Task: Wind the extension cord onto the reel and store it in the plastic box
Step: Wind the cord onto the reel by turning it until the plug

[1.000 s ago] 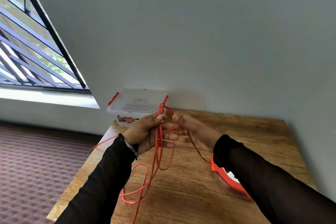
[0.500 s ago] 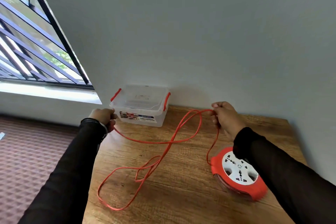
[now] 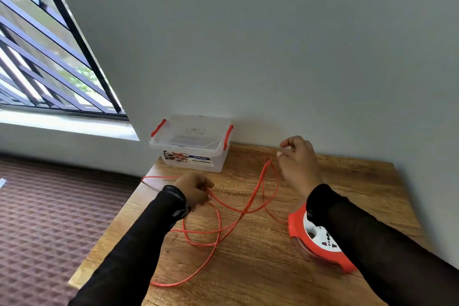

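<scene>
An orange extension cord [image 3: 224,227] lies in loose loops across the wooden table [image 3: 260,268]. My left hand [image 3: 195,190] is closed around a strand near the table's left edge. My right hand [image 3: 296,161] pinches another strand, lifted above the table's back. The orange reel [image 3: 296,221] with a white socket face lies at the right, partly hidden by my right forearm. A clear plastic box [image 3: 192,141] with red latches stands closed at the back left, against the wall.
A grey wall [image 3: 273,45] runs behind and to the right of the table. A barred window [image 3: 42,57] and patterned carpet [image 3: 49,218] lie to the left. Part of the cord hangs over the table's left edge.
From together at the centre, my hands spread wide with the cord. Since then my left hand has come back inward and the cord has slackened into loops on the table.
</scene>
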`<state>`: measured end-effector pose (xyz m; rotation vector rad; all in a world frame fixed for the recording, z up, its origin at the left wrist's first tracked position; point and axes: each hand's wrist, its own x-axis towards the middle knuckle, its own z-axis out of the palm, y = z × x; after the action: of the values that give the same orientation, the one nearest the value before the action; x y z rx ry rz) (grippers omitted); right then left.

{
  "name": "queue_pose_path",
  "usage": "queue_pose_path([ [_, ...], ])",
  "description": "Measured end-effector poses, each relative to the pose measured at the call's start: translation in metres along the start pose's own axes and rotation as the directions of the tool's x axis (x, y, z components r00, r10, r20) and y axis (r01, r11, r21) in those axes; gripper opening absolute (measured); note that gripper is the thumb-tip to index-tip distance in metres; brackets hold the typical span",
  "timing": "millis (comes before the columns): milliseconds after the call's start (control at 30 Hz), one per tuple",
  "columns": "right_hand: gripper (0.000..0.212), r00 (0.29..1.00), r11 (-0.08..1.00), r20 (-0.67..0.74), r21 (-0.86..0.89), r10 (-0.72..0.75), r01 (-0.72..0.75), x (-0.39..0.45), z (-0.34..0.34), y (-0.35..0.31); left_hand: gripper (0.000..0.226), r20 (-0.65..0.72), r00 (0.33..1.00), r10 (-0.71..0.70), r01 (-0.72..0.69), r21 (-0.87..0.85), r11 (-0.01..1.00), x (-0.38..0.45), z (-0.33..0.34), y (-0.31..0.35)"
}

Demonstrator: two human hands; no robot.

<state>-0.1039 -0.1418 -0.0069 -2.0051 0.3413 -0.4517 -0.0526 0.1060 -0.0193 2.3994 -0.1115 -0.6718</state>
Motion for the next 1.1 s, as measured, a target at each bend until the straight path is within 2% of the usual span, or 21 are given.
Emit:
queue_pose_path([
  [67,0.020,0.973,0.967,0.061,-0.112,-0.223,0.228,-0.016,0.004,-0.014,0.018,-0.149,0.978,0.148,-0.089,0.342,0.935,-0.001,0.004,0.006],
  [133,0.040,0.901,0.900,0.281,-0.192,-0.331,0.391,-0.030,0.016,-0.028,0.024,-0.256,0.899,0.355,-0.215,0.447,0.868,-0.004,0.005,0.016],
  [200,0.058,0.801,0.865,0.533,-0.231,-0.271,0.446,-0.037,0.034,-0.034,0.025,-0.278,0.765,0.581,-0.405,0.493,0.770,-0.008,0.006,0.028],
  [233,0.055,0.755,0.878,0.614,-0.205,-0.229,0.433,-0.038,0.041,-0.035,0.023,-0.262,0.726,0.635,-0.471,0.483,0.738,-0.009,0.004,0.031],
  [267,0.043,0.722,0.903,0.657,-0.147,-0.216,0.403,-0.039,0.045,-0.037,0.020,-0.250,0.718,0.650,-0.514,0.440,0.737,-0.011,0.001,0.032],
  [333,0.015,0.729,0.918,0.630,-0.065,-0.267,0.392,-0.039,0.050,-0.036,0.021,-0.248,0.761,0.600,-0.498,0.369,0.785,-0.009,-0.011,0.021],
  [400,0.022,0.768,0.905,0.558,-0.065,-0.316,0.420,-0.034,0.050,-0.033,0.024,-0.256,0.828,0.499,-0.382,0.395,0.836,-0.002,-0.026,-0.009],
  [467,0.022,0.814,0.923,0.481,-0.027,-0.324,0.384,-0.027,0.048,-0.029,0.026,-0.309,0.905,0.292,-0.153,0.405,0.902,0.005,-0.042,-0.052],
  [500,0.019,0.850,0.940,0.426,0.001,-0.309,0.341,-0.022,0.046,-0.027,0.026,-0.350,0.923,0.161,-0.003,0.411,0.912,0.005,-0.050,-0.075],
  [567,0.019,0.932,0.976,0.292,0.071,-0.215,0.203,-0.013,0.044,-0.026,0.015,-0.410,0.908,-0.084,0.270,0.421,0.866,0.000,-0.063,-0.116],
  [600,0.021,0.962,0.985,0.227,0.116,-0.152,0.128,-0.008,0.043,-0.024,0.015,-0.415,0.895,-0.166,0.352,0.427,0.833,-0.004,-0.068,-0.133],
  [667,0.023,0.982,0.992,0.178,0.120,-0.062,0.041,0.001,0.044,-0.019,0.026,-0.386,0.880,-0.277,0.438,0.433,0.788,-0.012,-0.076,-0.151],
  [767,0.024,0.949,0.994,0.317,-0.107,0.007,0.028,0.001,0.053,-0.014,0.027,-0.290,0.905,-0.310,0.410,0.403,0.818,-0.021,-0.080,-0.133],
  [833,0.022,0.905,0.977,0.424,-0.195,0.010,0.081,-0.006,0.066,-0.018,0.025,-0.248,0.948,-0.201,0.272,0.295,0.916,-0.026,-0.075,-0.097],
  [900,0.014,0.839,0.995,0.544,-0.085,0.009,0.045,-0.016,0.080,-0.026,0.027,-0.222,0.972,-0.078,0.101,0.094,0.990,-0.031,-0.066,-0.051],
  [933,0.006,0.783,0.998,0.622,0.032,0.020,-0.051,-0.021,0.086,-0.031,0.029,-0.203,0.978,-0.044,0.027,-0.085,0.996,-0.033,-0.062,-0.028],
  [967,0.011,0.715,0.975,0.699,0.148,0.017,-0.168,-0.027,0.090,-0.035,0.032,-0.185,0.983,-0.021,-0.032,-0.277,0.960,-0.036,-0.059,-0.006],
  [1033,0.033,0.581,0.878,0.812,0.316,-0.055,-0.358,-0.035,0.095,-0.040,0.033,-0.140,0.990,0.035,-0.108,-0.561,0.820,-0.040,-0.057,0.033],
  [1100,0.036,0.514,0.812,0.843,0.407,-0.157,-0.419,-0.043,0.098,-0.048,0.032,-0.090,0.992,0.092,-0.128,-0.738,0.663,-0.043,-0.055,0.062],
])
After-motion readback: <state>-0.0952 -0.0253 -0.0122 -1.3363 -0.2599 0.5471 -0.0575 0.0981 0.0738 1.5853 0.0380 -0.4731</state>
